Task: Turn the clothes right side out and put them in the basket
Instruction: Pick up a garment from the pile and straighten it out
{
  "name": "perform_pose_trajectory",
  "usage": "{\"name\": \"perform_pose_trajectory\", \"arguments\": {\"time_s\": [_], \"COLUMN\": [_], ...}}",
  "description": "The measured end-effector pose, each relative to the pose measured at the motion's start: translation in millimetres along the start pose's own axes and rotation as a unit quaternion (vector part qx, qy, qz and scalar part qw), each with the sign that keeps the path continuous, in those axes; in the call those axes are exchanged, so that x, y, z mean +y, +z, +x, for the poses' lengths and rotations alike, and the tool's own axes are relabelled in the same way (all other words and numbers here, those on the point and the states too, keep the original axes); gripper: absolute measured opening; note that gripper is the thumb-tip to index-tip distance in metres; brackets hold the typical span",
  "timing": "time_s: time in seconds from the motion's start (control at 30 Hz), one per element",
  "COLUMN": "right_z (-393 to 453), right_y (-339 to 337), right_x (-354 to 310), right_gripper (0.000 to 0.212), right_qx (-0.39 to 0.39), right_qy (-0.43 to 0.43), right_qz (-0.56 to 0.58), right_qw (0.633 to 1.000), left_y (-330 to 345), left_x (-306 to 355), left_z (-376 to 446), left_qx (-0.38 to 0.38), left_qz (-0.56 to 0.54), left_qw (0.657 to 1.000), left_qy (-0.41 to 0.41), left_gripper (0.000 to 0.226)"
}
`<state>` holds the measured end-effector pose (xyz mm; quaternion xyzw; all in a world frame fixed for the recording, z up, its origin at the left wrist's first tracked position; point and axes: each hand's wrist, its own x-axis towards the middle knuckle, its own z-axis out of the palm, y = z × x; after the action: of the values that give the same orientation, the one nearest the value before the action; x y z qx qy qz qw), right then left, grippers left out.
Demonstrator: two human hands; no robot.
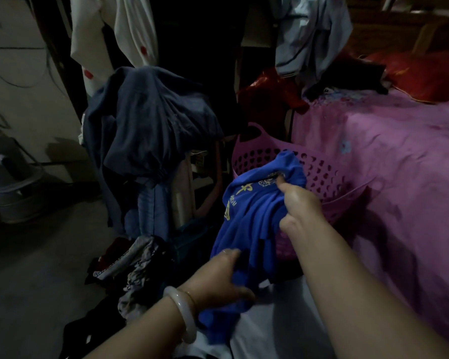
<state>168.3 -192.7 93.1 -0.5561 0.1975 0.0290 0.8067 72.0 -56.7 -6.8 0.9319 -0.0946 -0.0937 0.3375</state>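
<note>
Both hands, the left hand point(218, 278) and right hand point(300, 206), grip a blue shirt point(249, 216) over the pink basket point(322, 172) rim; its print shows, probably right-side out. Crumpled clothes point(130, 270) left of the basket remain.

Basket point(259, 154) set against the left edge of the bed point(399, 164); shirt point(252, 211) draped over its near rim. Clothes pile point(130, 263) left on the floor point(36, 268), hung garments point(145, 120) behind.
</note>
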Motion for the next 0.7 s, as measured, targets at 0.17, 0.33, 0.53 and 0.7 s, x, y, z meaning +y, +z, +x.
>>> {"name": "perform_pose_trajectory", "arguments": {"time_s": [0.17, 0.33, 0.53, 0.7], "right_z": [-6.2, -19.9, -37.9, -34.8], "right_y": [2.8, 21.1, 38.9, 29.7], "right_x": [6.4, 20.0, 26.9, 12.0], "right_gripper": [0.021, 0.033, 0.027, 0.028], "right_qx": [-0.041, -0.074, -0.117, -0.122], "right_qy": [0.086, 0.165, 0.209, 0.207], "right_qz": [0.055, 0.099, 0.148, 0.176], "right_qw": [0.994, 0.978, 0.960, 0.955], "left_y": [-8.7, 2.6, -8.5, -19.3], "left_x": [-16.0, -2.9, -10.6, -14.4], "left_z": [12.1, 12.7, 18.9, 14.8], "left_qx": [0.207, 0.145, 0.303, 0.260], "left_qz": [-0.140, -0.240, -0.350, -0.530], "left_qw": [0.964, 0.957, 0.886, 0.796], "left_qy": [-0.093, 0.069, -0.026, -0.131], "left_gripper": [0.079, 0.127, 0.028, 0.015]}}
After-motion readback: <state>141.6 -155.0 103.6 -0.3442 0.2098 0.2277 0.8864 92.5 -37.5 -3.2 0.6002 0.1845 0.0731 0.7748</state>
